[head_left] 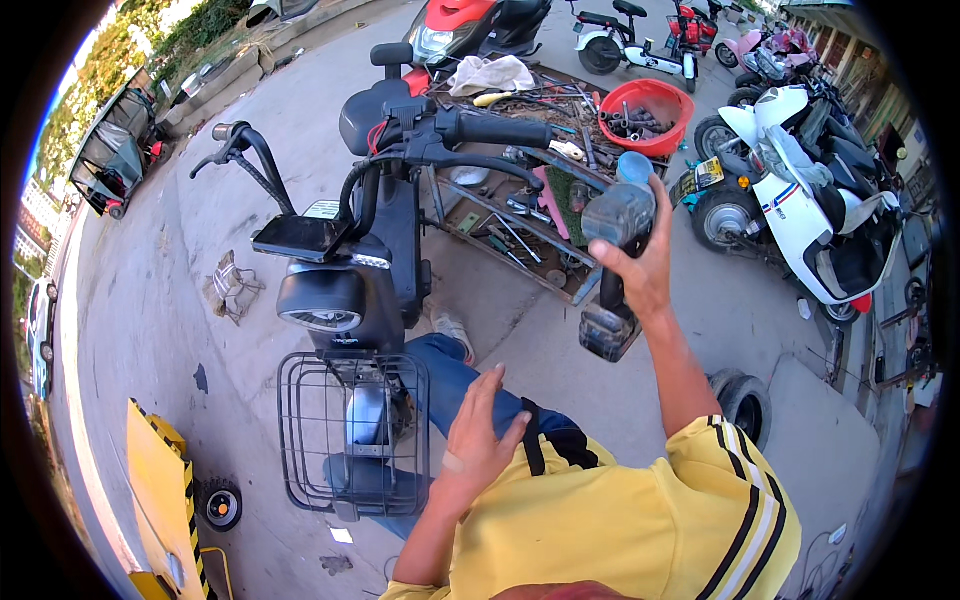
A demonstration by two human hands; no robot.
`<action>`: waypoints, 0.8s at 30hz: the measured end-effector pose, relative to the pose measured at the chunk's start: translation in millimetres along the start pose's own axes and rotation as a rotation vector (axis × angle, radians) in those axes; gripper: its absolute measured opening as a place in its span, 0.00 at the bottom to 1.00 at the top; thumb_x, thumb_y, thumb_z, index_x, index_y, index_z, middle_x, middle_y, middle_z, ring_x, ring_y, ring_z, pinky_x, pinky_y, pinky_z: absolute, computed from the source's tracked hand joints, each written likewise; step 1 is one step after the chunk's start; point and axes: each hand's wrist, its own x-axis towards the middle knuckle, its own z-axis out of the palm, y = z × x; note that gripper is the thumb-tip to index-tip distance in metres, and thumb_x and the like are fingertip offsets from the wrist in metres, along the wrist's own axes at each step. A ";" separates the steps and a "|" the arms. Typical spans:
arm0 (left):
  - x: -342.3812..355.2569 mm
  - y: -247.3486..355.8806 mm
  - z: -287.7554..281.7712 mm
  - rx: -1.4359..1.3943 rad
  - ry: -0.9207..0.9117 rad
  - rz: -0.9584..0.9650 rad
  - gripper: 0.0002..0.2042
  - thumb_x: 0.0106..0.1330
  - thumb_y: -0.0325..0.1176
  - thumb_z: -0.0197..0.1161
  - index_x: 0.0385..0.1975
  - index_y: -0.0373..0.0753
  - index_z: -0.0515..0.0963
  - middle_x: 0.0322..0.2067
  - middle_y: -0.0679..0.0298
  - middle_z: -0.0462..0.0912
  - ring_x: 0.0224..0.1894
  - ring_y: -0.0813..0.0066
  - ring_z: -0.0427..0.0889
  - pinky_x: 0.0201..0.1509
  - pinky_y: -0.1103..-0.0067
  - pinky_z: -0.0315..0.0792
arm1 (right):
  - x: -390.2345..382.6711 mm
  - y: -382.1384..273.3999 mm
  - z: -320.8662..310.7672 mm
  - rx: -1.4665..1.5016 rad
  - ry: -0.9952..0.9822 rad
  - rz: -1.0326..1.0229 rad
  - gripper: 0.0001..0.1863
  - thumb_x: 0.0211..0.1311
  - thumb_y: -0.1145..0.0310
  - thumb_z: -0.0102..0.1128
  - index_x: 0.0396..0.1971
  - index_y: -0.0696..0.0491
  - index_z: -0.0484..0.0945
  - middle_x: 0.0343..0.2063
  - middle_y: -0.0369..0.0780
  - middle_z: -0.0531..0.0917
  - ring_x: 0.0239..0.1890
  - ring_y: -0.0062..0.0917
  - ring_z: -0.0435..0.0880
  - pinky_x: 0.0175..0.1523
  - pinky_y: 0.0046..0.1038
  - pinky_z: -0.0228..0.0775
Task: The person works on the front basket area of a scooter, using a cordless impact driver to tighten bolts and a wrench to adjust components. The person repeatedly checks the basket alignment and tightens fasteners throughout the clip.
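In my right hand [645, 265], raised at the right, is a worn dark cordless impact wrench [612, 215], its battery end hanging downward. The fingers wrap around its handle, and its tip is hard to make out. My left hand [480, 435] holds nothing; its fingers are stretched out above my blue-trousered leg, just right of a black wire basket [300, 430]. That basket is fixed to the front of a dark electric scooter [395, 260], below the round headlight [320, 305]. Its handlebar grip [500, 128] points toward the tool cart.
A metal tool cart [520, 265] full of loose tools stands beyond the scooter, with a red basin [665, 105] of sockets on it. Parked white scooters [800, 220] line the right. Tyres [745, 405] lie near my right elbow. A yellow ramp-like stand [160, 490] is at lower left.
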 end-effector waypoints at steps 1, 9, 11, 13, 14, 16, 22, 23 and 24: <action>-8.4 -10.2 -3.6 0.013 -0.021 -0.045 0.32 0.61 0.26 0.68 0.66 0.31 0.64 0.59 0.46 0.73 0.57 0.55 0.79 0.60 0.68 0.74 | 22.1 14.7 -7.2 -0.103 0.010 -0.053 0.62 0.41 0.57 0.82 0.72 0.60 0.49 0.57 0.47 0.71 0.59 0.33 0.73 0.66 0.32 0.63; -81.7 -58.7 -12.9 -0.047 0.023 -0.511 0.21 0.66 0.29 0.63 0.59 0.33 0.73 0.49 0.49 0.83 0.50 0.55 0.84 0.56 0.69 0.76 | 177.0 51.8 10.8 -0.845 -0.137 0.122 0.66 0.37 0.40 0.77 0.72 0.60 0.53 0.61 0.61 0.70 0.65 0.51 0.71 0.69 0.41 0.63; -95.0 -59.2 -15.5 -0.060 0.041 -0.603 0.20 0.66 0.29 0.63 0.58 0.32 0.75 0.48 0.50 0.84 0.51 0.57 0.84 0.55 0.69 0.76 | 213.9 70.4 29.0 -0.900 -0.227 0.198 0.65 0.37 0.36 0.72 0.72 0.60 0.54 0.62 0.64 0.69 0.66 0.54 0.70 0.69 0.43 0.62; -111.9 -74.1 -10.0 -0.037 0.088 -0.547 0.19 0.67 0.24 0.62 0.57 0.29 0.73 0.46 0.51 0.85 0.47 0.65 0.87 0.51 0.74 0.78 | 245.0 91.2 41.9 -0.946 -0.251 0.233 0.66 0.37 0.36 0.71 0.73 0.60 0.52 0.62 0.64 0.70 0.65 0.56 0.70 0.69 0.44 0.63; -118.0 -76.8 -9.2 -0.057 0.117 -0.568 0.19 0.67 0.24 0.61 0.57 0.29 0.73 0.46 0.51 0.85 0.47 0.66 0.87 0.52 0.74 0.78 | 258.5 105.8 47.0 -0.972 -0.270 0.252 0.66 0.36 0.36 0.71 0.73 0.60 0.52 0.62 0.64 0.70 0.65 0.56 0.70 0.69 0.44 0.63; -121.5 -76.7 -10.3 -0.106 0.162 -0.607 0.17 0.68 0.23 0.60 0.56 0.29 0.73 0.46 0.52 0.86 0.48 0.68 0.86 0.52 0.76 0.78 | 281.8 132.6 50.5 -1.017 -0.319 0.290 0.67 0.36 0.36 0.71 0.73 0.59 0.51 0.62 0.64 0.70 0.65 0.56 0.70 0.69 0.44 0.63; -140.0 -68.1 -2.8 -0.212 0.333 -0.722 0.15 0.69 0.23 0.59 0.54 0.28 0.76 0.44 0.56 0.86 0.47 0.72 0.86 0.52 0.78 0.78 | 318.2 188.4 67.3 -1.180 -0.398 0.351 0.67 0.35 0.40 0.72 0.74 0.56 0.48 0.64 0.67 0.64 0.68 0.57 0.65 0.70 0.44 0.61; -140.6 -67.7 -1.1 -0.202 0.337 -0.727 0.15 0.69 0.23 0.59 0.53 0.28 0.76 0.43 0.56 0.86 0.47 0.72 0.86 0.52 0.78 0.78 | 321.9 195.3 67.0 -1.189 -0.420 0.366 0.69 0.34 0.40 0.73 0.75 0.57 0.47 0.64 0.66 0.65 0.69 0.57 0.63 0.71 0.42 0.59; -140.9 -67.6 0.6 -0.193 0.340 -0.731 0.14 0.69 0.23 0.59 0.53 0.29 0.76 0.43 0.56 0.87 0.46 0.72 0.86 0.52 0.78 0.78 | 322.9 205.8 67.2 -1.218 -0.424 0.356 0.69 0.35 0.40 0.73 0.75 0.56 0.45 0.65 0.65 0.64 0.70 0.56 0.63 0.72 0.42 0.59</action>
